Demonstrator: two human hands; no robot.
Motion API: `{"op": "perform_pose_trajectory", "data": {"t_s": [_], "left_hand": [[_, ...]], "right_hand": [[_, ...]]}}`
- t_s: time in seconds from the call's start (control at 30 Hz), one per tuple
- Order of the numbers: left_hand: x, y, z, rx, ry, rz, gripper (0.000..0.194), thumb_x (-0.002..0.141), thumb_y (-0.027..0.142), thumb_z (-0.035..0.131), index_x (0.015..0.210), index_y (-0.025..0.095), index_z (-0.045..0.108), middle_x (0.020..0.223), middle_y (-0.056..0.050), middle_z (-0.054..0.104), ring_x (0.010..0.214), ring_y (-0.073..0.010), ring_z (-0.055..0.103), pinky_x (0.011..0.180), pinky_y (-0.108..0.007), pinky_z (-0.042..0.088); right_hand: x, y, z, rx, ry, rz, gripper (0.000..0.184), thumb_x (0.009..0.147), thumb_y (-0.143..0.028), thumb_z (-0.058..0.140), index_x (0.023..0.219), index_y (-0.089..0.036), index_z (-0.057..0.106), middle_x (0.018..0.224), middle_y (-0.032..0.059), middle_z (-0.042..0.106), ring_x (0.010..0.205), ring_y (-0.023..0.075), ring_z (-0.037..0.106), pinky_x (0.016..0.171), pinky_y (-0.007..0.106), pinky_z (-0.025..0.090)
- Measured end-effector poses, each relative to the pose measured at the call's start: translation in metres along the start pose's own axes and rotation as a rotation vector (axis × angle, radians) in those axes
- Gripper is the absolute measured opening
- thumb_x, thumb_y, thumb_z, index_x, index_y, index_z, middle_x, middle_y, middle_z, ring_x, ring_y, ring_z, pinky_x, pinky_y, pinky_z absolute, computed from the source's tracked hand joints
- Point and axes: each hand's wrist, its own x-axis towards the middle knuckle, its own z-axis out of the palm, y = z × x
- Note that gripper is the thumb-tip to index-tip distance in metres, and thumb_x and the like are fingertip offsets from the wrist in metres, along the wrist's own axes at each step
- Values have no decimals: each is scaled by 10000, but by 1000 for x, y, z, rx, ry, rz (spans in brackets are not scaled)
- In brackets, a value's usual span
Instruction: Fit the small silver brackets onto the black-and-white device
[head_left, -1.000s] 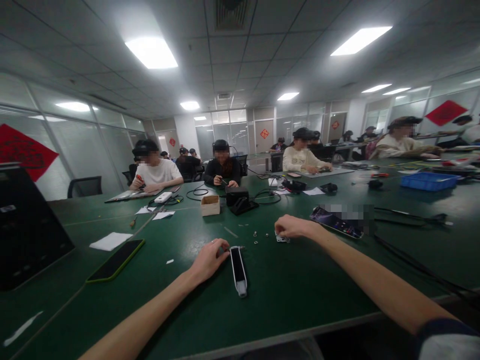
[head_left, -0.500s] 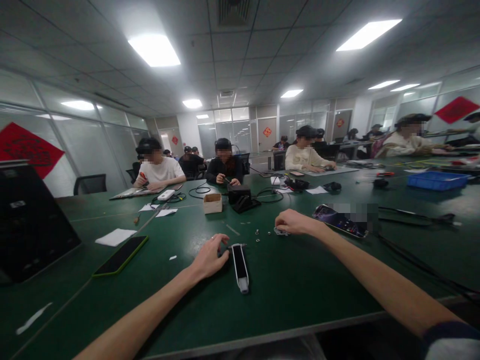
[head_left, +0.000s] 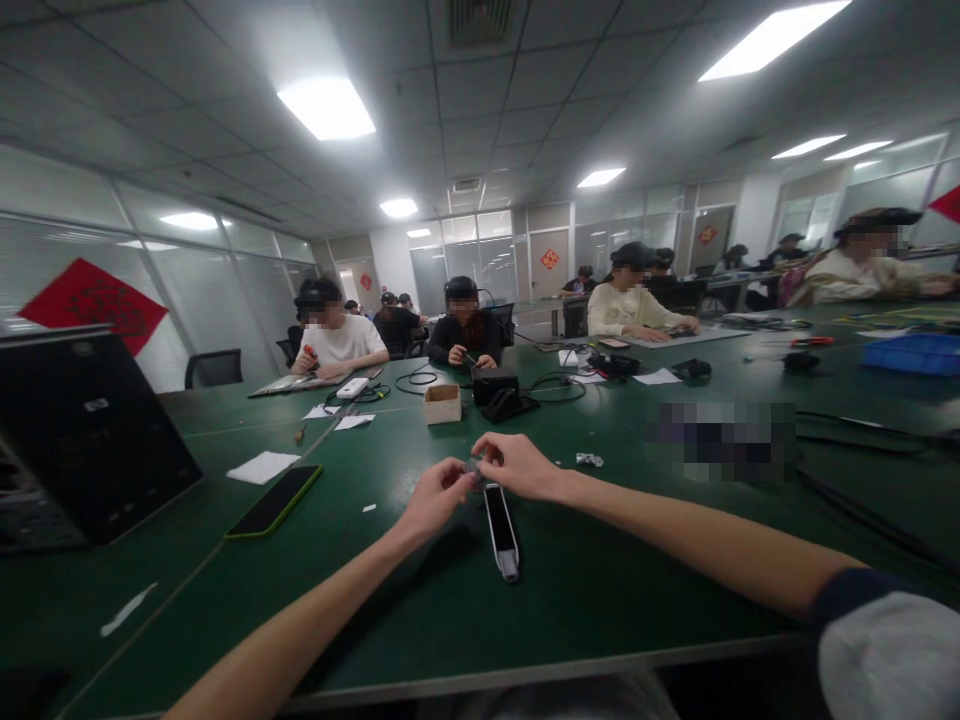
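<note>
My left hand (head_left: 439,497) pinches a small grey part (head_left: 472,467) between thumb and fingertips, just above the table. From the other side my right hand (head_left: 519,466) has its fingers closed on the same part, which they mostly hide. Right below the hands lies a long, narrow device (head_left: 501,530) with a black face and a light rim, its grey end towards me. A little cluster of silvery metal pieces (head_left: 589,460) rests on the table to the right of my right wrist.
The green table (head_left: 600,570) carries a green-edged phone (head_left: 275,500) and a white cloth (head_left: 263,467) at left. A black computer case (head_left: 97,430) stands beyond them. Ahead are a small cardboard box (head_left: 442,404) and a black box-shaped device (head_left: 495,386). Several people sit opposite.
My right hand has left the metal pieces and moved left to meet my left hand. Both hands now hold the small grey part above the device. The view has turned slightly left.
</note>
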Motion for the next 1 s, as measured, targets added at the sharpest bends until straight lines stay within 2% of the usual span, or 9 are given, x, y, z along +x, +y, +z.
{"op": "perform_pose_trajectory", "data": {"t_s": [0.1, 0.17, 0.33, 0.47, 0.53, 0.8, 1.0], "left_hand": [[3, -4, -10, 91, 22, -106, 299, 774, 401, 537, 797, 117, 628, 632, -8, 601, 590, -142, 537, 528, -232, 379], [6, -6, -17, 187, -5, -164, 280, 764, 370, 527, 792, 119, 650, 670, -20, 628, 615, -151, 548, 533, -232, 370], [11, -13, -30, 404, -89, -255, 244, 752, 302, 499, 761, 144, 685, 703, -27, 666, 650, -177, 582, 552, -239, 379], [12, -16, -29, 441, -157, -237, 290, 759, 245, 483, 912, 170, 718, 856, -29, 710, 790, -199, 628, 688, -258, 443], [11, -16, -26, 453, -181, -223, 319, 776, 240, 472, 971, 171, 715, 925, -38, 713, 842, -209, 634, 739, -274, 454], [10, -20, -23, 461, -227, -135, 333, 814, 261, 465, 1032, 168, 699, 1000, -54, 708, 897, -220, 638, 794, -295, 459], [8, -21, -19, 480, -241, -103, 351, 846, 297, 460, 1114, 177, 652, 995, -48, 697, 866, -198, 632, 756, -272, 459]], "right_hand": [[-2, 9, -2, 12, -8, -24, 214, 830, -292, 583, 975, -146, 643, 801, 27, 667, 703, 129, 585, 627, 228, 428], [-8, 22, -7, -23, -7, -35, 224, 862, -314, 548, 970, -144, 647, 849, 44, 668, 733, 140, 586, 647, 243, 438], [-29, 54, -16, -184, -34, -48, 186, 868, -228, 507, 936, -138, 655, 890, 70, 657, 766, 159, 577, 709, 283, 456], [-38, 63, -13, -213, -159, -59, 182, 853, -230, 524, 932, -145, 664, 905, 70, 655, 784, 168, 581, 726, 295, 465], [-40, 63, -10, -211, -182, -59, 182, 851, -242, 534, 938, -149, 663, 913, 70, 653, 795, 170, 581, 734, 297, 467], [-40, 63, -3, -206, -176, -41, 191, 880, -290, 526, 917, -156, 657, 900, 55, 641, 785, 161, 577, 726, 296, 466], [-40, 63, -1, -213, -161, -57, 177, 885, -265, 522, 892, -149, 655, 879, 57, 641, 777, 161, 572, 724, 299, 461]]}}
